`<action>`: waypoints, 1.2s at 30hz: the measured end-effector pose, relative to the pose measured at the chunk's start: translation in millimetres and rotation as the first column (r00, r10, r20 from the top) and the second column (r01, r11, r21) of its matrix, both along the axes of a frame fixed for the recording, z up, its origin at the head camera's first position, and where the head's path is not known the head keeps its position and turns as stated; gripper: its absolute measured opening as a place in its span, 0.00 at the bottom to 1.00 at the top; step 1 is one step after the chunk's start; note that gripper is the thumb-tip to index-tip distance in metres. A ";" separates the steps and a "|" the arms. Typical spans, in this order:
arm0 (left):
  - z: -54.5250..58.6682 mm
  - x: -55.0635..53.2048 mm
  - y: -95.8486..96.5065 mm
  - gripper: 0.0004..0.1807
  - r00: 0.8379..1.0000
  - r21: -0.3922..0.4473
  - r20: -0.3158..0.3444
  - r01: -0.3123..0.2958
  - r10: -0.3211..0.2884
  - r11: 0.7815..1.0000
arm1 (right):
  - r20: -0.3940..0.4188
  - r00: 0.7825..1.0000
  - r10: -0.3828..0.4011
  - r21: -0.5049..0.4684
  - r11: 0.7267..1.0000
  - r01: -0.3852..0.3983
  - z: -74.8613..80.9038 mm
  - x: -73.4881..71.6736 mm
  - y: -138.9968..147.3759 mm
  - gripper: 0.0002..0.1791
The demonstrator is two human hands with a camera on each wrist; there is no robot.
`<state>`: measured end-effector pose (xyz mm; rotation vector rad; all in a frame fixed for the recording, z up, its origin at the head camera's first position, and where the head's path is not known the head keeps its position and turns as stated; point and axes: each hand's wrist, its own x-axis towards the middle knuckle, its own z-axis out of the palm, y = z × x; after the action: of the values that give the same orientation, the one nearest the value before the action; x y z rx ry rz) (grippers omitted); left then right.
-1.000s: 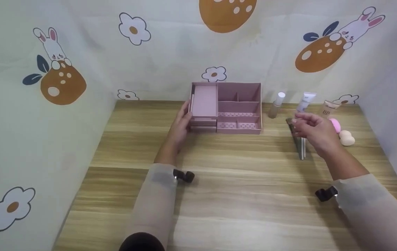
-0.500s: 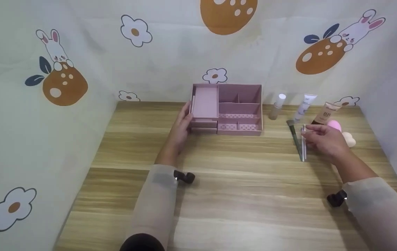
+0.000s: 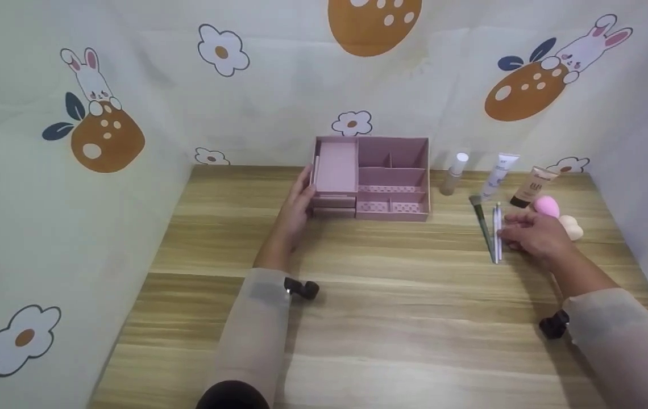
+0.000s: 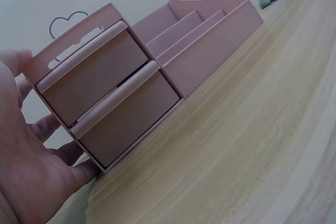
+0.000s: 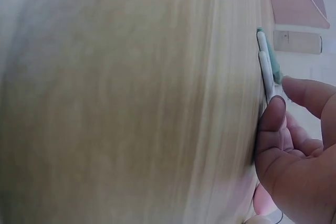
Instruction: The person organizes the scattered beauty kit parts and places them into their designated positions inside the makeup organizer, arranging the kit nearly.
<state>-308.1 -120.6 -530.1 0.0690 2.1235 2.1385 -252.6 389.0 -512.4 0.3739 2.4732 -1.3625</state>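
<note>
My left hand (image 3: 294, 211) rests against the left side of a pink desktop organizer (image 3: 338, 166). In the left wrist view its fingers spread along the side wall, beside two closed drawers (image 4: 126, 121). My right hand (image 3: 541, 234) is low over the table at the right, fingertips right at two slim white sticks (image 3: 499, 241) lying side by side. In the right wrist view a gap shows between thumb and forefinger, with the thumb tip at the end of the nearer white stick (image 5: 266, 74). A green-handled makeup brush (image 3: 483, 224) lies just left of the sticks.
Behind the sticks are a white-capped bottle (image 3: 455, 175), a white tube (image 3: 497, 177) and a beige tube (image 3: 533, 186). A pink sponge (image 3: 546, 206) and a cream sponge (image 3: 572, 227) sit close behind the right hand. Patterned cloth (image 3: 278, 102) walls the table.
My right hand has moved down and to the right, from above the brush to the right side of the white sticks, uncovering the beige tube. The left hand stays at the organizer.
</note>
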 end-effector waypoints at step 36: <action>-0.7 1.4 -0.1 0.27 1.000 -0.035 -0.011 0.004 -0.004 0.999 | 0.028 0.996 0.086 0.227 0.970 -0.090 11.4 -5.7 -7.8 0.33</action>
<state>-306.8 -120.7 -530.8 0.0813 2.1636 2.1033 -258.4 381.2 -501.0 0.3196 2.6052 -1.0397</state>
